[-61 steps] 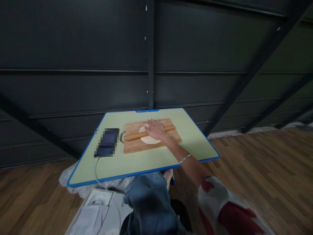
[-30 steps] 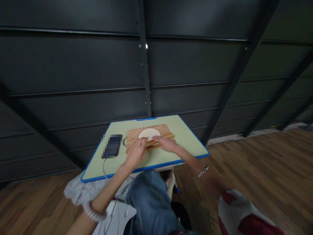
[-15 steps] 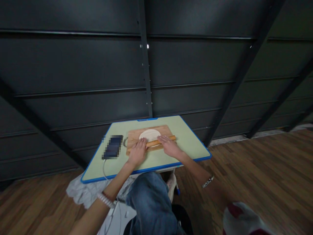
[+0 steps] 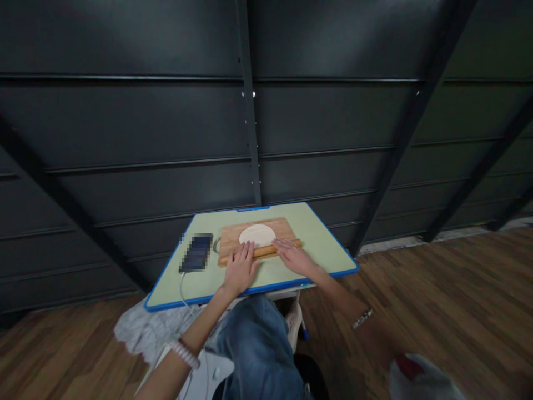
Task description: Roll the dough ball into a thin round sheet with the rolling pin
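Note:
A wooden rolling pin (image 4: pixel 265 251) lies crosswise along the near edge of a wooden cutting board (image 4: pixel 285 226). Beyond the pin, on the board, is a flat round sheet of white dough (image 4: pixel 257 234). My left hand (image 4: pixel 240 270) rests on the pin left of its middle, fingers stretched out flat over it. Farther right, my right hand (image 4: pixel 293 258) lies flat across the pin, its fingertips by the dough's near right edge. Neither hand wraps round the pin, and both hide parts of it.
The board sits on a pale green tabletop with a blue rim (image 4: pixel 333 244). To the left lies a pixelated dark phone-like device (image 4: pixel 197 253) with a white cable (image 4: pixel 181 286). A dark panelled wall (image 4: pixel 325 116) stands behind the table. My knee in jeans (image 4: pixel 258 350) is below its front edge.
Both hands and the rolling pin have come toward me, off the dough's middle to the board's near edge. More of the dough shows now. The camera view has tilted slightly up.

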### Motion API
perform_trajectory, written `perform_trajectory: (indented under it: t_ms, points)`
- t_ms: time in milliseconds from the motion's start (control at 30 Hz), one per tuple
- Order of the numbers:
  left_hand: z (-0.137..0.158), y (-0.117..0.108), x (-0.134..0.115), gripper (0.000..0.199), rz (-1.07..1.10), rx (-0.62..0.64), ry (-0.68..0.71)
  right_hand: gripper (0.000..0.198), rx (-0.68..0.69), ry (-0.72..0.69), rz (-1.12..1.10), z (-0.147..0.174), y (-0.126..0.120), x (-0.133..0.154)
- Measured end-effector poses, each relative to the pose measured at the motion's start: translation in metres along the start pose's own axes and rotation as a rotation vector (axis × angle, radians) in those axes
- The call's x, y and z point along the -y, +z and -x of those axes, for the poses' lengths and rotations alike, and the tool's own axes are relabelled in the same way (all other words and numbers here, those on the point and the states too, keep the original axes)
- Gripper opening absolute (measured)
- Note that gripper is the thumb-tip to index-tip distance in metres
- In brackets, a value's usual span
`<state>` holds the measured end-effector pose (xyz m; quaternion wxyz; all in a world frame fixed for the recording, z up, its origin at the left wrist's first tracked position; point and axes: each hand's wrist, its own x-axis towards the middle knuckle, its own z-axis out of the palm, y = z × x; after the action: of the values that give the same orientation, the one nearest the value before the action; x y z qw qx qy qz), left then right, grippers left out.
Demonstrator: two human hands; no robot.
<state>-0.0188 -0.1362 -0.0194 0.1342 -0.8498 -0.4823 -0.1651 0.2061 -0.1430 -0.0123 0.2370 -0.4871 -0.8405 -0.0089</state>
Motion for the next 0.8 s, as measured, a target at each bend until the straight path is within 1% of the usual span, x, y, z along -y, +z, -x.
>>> perform_trajectory:
  t_ms: [133, 267, 367, 467, 533, 633, 733, 800]
  points:
    - [-0.022, -0.002, -0.005, 0.063, -0.002, 0.067, -0.124, 0.049, 0.022, 0.096, 0.057, -0.018, 0.002, 0.002]
    - [-0.048, -0.002, -0.004, 0.069, -0.004, 0.151, -0.272, 0.053, 0.066, 0.224, 0.140, -0.042, 0.009, 0.009]
    - [-0.065, 0.000, -0.002, 0.069, 0.019, 0.180, -0.362, 0.052, 0.090, 0.338, 0.139, -0.063, 0.015, 0.016]
    - [-0.079, 0.005, 0.002, 0.068, 0.055, 0.205, -0.410, 0.050, 0.117, 0.418, 0.116, -0.083, 0.019, 0.019]
    - [-0.088, 0.010, 0.006, 0.068, 0.060, 0.197, -0.416, 0.048, 0.118, 0.423, 0.120, -0.094, 0.022, 0.019]
    - [-0.102, 0.020, 0.013, 0.068, 0.050, 0.206, -0.415, 0.045, 0.104, 0.391, 0.131, -0.110, 0.025, 0.013]
    - [-0.119, 0.028, 0.020, 0.065, 0.069, 0.285, -0.400, 0.042, 0.109, 0.359, 0.123, -0.126, 0.030, 0.003]
    - [-0.130, 0.031, 0.024, 0.061, 0.102, 0.331, -0.389, 0.039, 0.137, 0.308, 0.137, -0.135, 0.032, -0.003]
